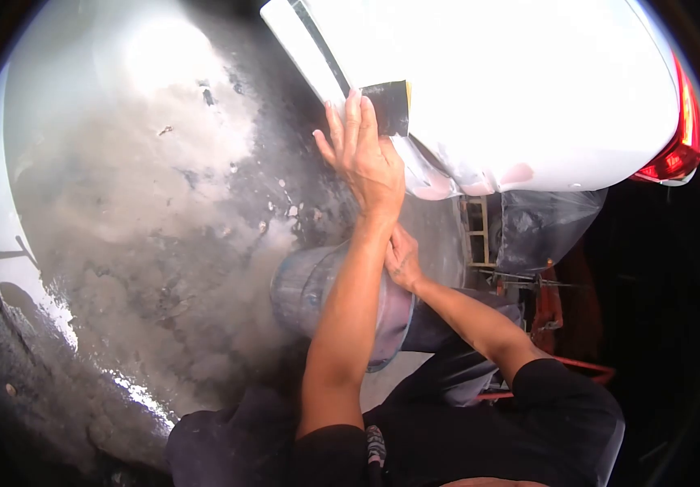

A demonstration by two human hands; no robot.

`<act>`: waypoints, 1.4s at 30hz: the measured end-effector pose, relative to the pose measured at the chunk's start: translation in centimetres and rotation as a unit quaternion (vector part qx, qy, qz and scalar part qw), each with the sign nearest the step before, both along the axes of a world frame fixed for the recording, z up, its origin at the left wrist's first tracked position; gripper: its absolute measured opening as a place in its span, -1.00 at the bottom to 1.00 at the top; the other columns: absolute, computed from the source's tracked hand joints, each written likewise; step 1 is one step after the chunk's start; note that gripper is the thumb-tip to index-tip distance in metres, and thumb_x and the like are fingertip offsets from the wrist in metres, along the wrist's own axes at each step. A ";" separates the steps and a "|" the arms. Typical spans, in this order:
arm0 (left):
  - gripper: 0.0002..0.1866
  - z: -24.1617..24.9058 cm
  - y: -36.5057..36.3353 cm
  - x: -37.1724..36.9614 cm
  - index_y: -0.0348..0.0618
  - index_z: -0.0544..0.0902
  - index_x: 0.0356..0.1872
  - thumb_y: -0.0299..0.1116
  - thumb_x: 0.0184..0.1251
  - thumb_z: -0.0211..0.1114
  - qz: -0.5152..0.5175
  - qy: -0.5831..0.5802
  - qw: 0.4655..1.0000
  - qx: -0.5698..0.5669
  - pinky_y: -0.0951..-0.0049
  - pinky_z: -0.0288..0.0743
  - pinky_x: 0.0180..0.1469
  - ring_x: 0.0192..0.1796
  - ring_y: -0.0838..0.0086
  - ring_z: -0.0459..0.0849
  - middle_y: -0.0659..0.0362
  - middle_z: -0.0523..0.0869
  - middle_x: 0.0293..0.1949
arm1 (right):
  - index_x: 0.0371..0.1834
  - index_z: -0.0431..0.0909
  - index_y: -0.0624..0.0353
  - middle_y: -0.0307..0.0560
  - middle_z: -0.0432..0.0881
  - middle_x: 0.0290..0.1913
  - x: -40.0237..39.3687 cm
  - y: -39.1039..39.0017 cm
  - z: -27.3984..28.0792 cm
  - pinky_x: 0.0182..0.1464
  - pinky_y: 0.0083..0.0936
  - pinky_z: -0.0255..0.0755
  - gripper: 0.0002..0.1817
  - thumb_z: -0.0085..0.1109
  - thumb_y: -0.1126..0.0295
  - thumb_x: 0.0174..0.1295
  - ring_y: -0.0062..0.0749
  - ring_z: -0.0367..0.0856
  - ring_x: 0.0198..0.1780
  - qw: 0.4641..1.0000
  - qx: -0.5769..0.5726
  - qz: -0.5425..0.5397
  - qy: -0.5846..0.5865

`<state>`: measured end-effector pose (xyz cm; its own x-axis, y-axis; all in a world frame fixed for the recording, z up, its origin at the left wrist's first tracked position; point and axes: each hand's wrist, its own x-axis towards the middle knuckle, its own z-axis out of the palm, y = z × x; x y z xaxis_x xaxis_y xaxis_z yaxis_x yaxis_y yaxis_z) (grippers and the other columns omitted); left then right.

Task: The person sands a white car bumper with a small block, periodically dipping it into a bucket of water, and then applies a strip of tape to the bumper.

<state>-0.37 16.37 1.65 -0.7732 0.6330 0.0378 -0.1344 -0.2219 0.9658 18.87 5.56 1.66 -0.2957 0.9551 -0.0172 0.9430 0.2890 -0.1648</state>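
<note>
Head view: left hand (366, 158) presses dark rectangular sandpaper sheet (390, 107) flat against white car body panel (512, 89), fingers spread, palm down. Right hand (401, 258) rests near rim of grey plastic bucket (309, 292) (grip unclear, partly hidden). Best practice, judged: even pressure, sheet kept wet. Sheet's long axis runs roughly up-down in frame, top edge toward panel seam.

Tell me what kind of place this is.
Probably a car body or paint shop: the left hand presses dark sandpaper on a white car panel, with a bucket on the wet concrete floor.
</note>
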 end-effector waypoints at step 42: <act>-0.36 -1.6 5.4 -5.5 -0.22 0.57 0.56 -0.61 0.42 0.23 0.021 0.074 0.997 0.030 -0.54 -0.30 0.71 0.70 -0.19 0.35 -0.07 0.62 0.55 | 0.12 0.63 0.22 0.14 0.67 -0.08 1.1 -0.7 0.2 0.02 -0.08 0.56 -0.54 0.04 -0.01 0.63 0.16 0.72 -0.05 0.999 -0.006 0.022 -0.032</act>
